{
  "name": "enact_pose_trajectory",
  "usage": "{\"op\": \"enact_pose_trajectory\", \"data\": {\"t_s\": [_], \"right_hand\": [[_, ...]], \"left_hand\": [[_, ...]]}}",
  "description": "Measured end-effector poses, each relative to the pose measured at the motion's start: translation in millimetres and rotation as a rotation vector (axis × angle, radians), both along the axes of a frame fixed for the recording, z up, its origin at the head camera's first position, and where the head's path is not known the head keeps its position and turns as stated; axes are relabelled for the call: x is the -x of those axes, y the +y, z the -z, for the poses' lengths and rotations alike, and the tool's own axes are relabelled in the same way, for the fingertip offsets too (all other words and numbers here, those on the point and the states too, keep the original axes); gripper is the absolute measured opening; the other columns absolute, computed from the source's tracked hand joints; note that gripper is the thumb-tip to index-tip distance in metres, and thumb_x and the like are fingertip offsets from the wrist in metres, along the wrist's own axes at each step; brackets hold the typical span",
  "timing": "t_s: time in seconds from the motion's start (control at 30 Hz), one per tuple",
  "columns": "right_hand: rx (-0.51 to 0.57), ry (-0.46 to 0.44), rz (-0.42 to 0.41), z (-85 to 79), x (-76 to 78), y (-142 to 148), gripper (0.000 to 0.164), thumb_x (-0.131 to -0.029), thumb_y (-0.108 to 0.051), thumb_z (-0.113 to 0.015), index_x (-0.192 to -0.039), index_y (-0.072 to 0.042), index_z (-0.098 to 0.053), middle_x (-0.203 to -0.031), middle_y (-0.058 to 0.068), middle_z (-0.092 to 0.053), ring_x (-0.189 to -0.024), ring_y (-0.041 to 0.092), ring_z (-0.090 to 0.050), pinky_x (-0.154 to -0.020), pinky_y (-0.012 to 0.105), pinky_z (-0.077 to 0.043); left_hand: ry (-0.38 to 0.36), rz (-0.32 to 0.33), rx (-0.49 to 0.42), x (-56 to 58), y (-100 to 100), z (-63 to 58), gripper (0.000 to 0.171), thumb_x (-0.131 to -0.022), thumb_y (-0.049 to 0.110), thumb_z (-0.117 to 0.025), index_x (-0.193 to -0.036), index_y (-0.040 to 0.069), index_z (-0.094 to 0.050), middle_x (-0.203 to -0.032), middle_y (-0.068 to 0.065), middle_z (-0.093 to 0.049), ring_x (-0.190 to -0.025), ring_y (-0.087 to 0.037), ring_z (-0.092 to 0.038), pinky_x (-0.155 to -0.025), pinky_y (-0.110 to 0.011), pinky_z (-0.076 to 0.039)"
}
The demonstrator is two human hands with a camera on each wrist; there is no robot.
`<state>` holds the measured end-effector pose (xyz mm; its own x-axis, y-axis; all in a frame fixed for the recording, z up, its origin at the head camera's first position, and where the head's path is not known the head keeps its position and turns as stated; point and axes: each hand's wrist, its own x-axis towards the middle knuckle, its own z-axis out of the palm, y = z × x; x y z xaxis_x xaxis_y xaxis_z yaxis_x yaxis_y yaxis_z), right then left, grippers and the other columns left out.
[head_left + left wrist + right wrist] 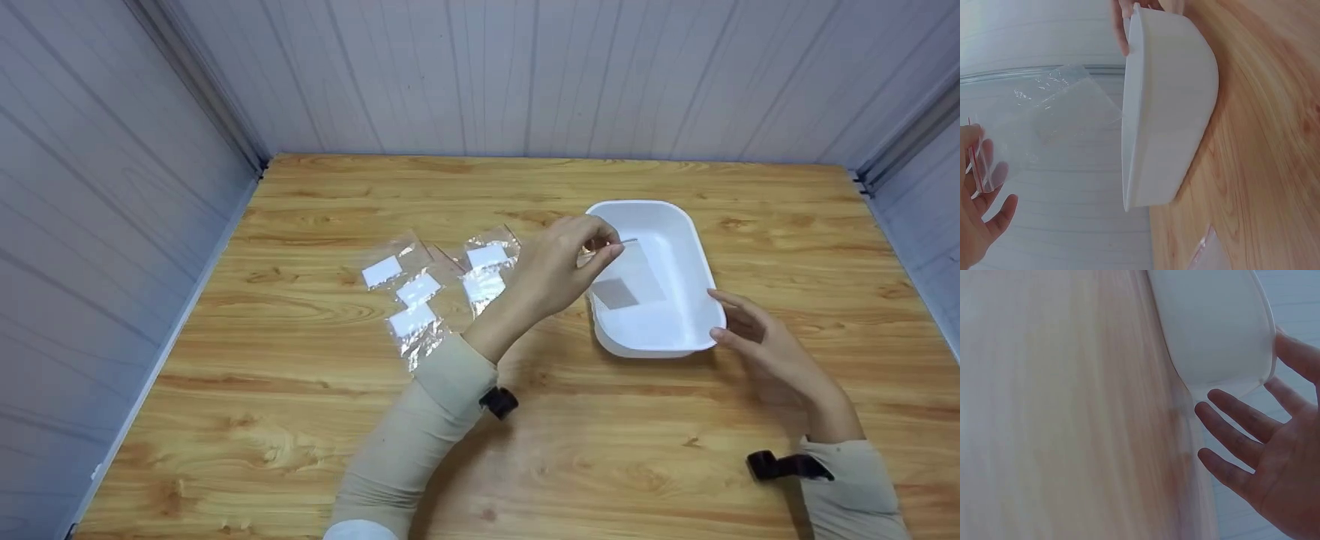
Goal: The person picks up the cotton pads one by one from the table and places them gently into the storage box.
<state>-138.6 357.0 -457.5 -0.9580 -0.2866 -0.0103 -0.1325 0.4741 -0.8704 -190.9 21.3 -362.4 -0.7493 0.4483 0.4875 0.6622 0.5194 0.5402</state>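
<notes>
In the head view my left hand (559,262) is over the left side of a white plastic basin (709,274). Its thumb and finger pinch a clear zip-lock bag (1067,109) by its red-striped top edge, and the bag hangs down over the basin's inside. A greyish rectangular patch shows low on the bag. At the basin's right rim is my right hand (776,349), its thumb and forefinger touching the rim. The right wrist view shows its other fingers (1235,441) spread and straight below the basin's side.
Left of the basin, several clear bags with white label patches lie on the wood-grain table (300,420), among them a far-left bag (382,271) and a near one (412,321). Pale panelled walls (480,82) stand along the back and both sides.
</notes>
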Motion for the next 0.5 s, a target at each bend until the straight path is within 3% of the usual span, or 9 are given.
{"op": "enact_pose_trajectory", "data": {"t_s": [0.3, 0.5], "right_hand": [[-0.013, 0.003, 0.010, 0.5, 0.5, -0.3, 0.056, -0.100, -0.013, -0.060, -0.152, -0.008, -0.038, -0.144, 0.030, -0.042, -0.115, -0.008, -0.045, -0.093, 0.008, -0.038], [0.008, 0.023, 0.003, 2.0, 1.3, -1.8, 0.056, -0.100, -0.010, -0.059, -0.151, -0.006, -0.038, -0.139, 0.031, -0.047, -0.113, -0.006, -0.050, -0.091, 0.009, -0.041]], "left_hand": [[-0.025, 0.017, -0.034, 3.7, 21.7, 9.9, 0.013, -0.099, 0.028, -0.063, -0.101, 0.017, -0.069, -0.092, 0.010, -0.066, -0.087, -0.004, -0.056, -0.077, -0.014, -0.042], [-0.089, 0.027, -0.033, 4.9, 30.9, 19.9, 0.013, -0.099, 0.028, -0.063, -0.102, 0.017, -0.069, -0.094, 0.011, -0.066, -0.088, -0.003, -0.056, -0.077, -0.013, -0.042]]}}
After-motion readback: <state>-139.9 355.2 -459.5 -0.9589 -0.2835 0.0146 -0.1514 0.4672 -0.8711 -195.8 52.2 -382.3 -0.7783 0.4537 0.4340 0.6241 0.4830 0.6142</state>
